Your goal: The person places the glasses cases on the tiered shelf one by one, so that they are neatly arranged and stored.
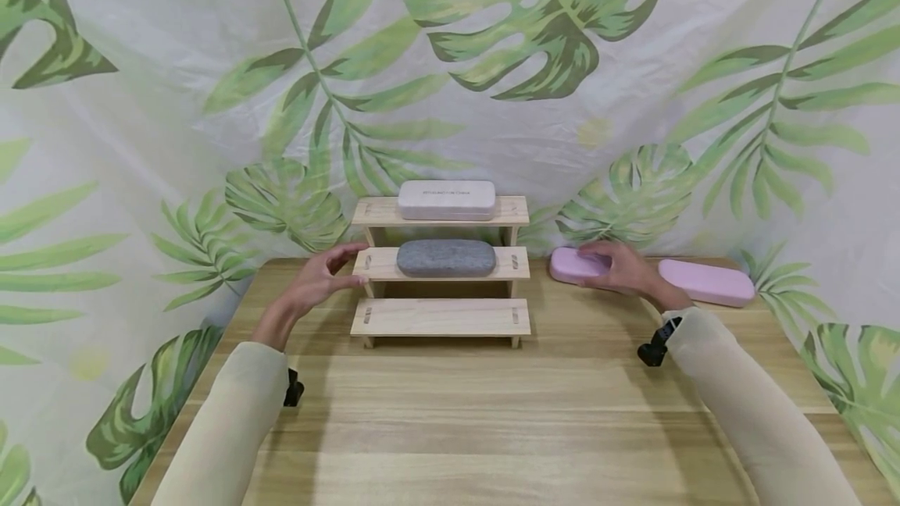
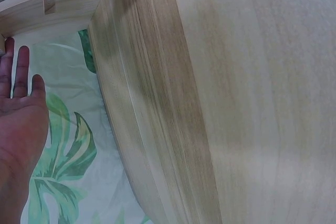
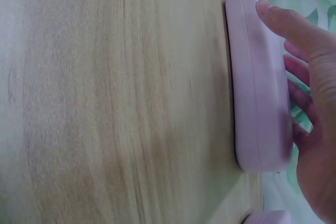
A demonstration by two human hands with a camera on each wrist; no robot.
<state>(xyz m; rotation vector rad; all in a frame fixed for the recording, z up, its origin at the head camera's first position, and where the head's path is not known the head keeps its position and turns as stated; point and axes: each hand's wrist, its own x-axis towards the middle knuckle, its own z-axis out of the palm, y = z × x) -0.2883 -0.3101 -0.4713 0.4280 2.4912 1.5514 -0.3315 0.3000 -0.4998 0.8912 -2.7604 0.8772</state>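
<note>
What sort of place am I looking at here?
Perhaps an indoor demonstration or filming corner, though I can't be sure: a wrinkled leaf-print backdrop stands behind a wooden table, where a small stepped rack holds a white case and a gray case.

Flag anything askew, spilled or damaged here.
Nothing stands out: the white rectangular case and grey oval case sit squarely on the pale wooden stand, and both pink oblong cases look closed. No spill or damage shows.

Pink cases (image 1: 566, 265) look plain, the grey case (image 1: 446, 258) mottled, the white case (image 1: 447, 201) lettered, the backdrop (image 1: 513, 139) green-leafed.
</note>
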